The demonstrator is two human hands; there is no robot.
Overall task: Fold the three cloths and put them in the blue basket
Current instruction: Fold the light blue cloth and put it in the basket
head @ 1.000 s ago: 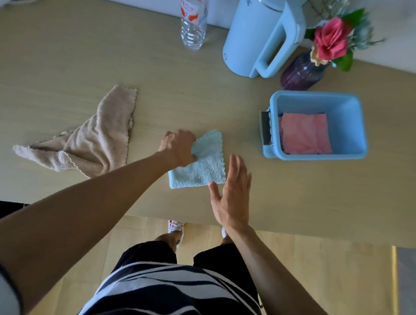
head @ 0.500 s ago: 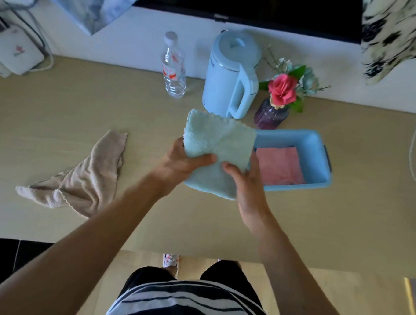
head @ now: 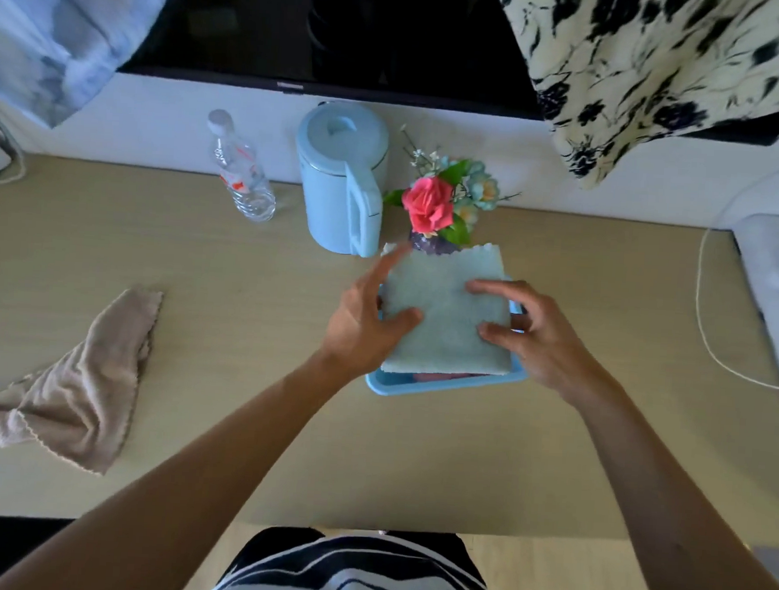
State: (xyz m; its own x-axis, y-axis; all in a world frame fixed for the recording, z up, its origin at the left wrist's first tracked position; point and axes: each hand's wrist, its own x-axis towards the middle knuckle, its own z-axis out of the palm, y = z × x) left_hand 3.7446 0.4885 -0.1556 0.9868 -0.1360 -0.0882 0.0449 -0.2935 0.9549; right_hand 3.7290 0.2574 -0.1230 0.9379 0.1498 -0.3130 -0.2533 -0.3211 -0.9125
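A folded light blue cloth (head: 445, 316) hangs flat over the blue basket (head: 441, 386) and covers most of it. My left hand (head: 366, 314) grips its left edge, thumb on top. My right hand (head: 529, 333) holds its right edge with thumb and fingers. A sliver of the folded pink cloth (head: 442, 376) shows in the basket under the blue one. The beige cloth (head: 71, 394) lies crumpled and unfolded at the table's left.
Behind the basket stand a light blue kettle (head: 340, 177), a purple vase with a pink rose (head: 432, 206) and a clear water bottle (head: 242, 172). A white cable (head: 707, 332) runs along the right side. The table's front edge (head: 364, 526) is close to my body.
Both hands lifted the folded blue cloth off the table and carried it right, to above the basket. The camera tilted up.
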